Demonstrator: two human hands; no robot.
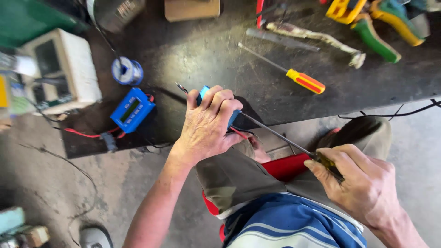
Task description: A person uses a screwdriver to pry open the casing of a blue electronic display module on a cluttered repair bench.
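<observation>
While the left hand (209, 121) clamps a small blue device (202, 95) above the tabletop (206, 50) edge, the right hand (363, 183), at four o'clock, fingers closed, drives a long screwdriver (280, 136) into it. Judged from this, fastening work is under way, needing steady alignment.

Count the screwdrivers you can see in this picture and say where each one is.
2. One screwdriver is gripped by the right hand, its tip at the blue device in the left hand. The other lies on the dark bench. Clutter may hide more.

Matt (scuffed) dark workbench (206, 50)
</observation>
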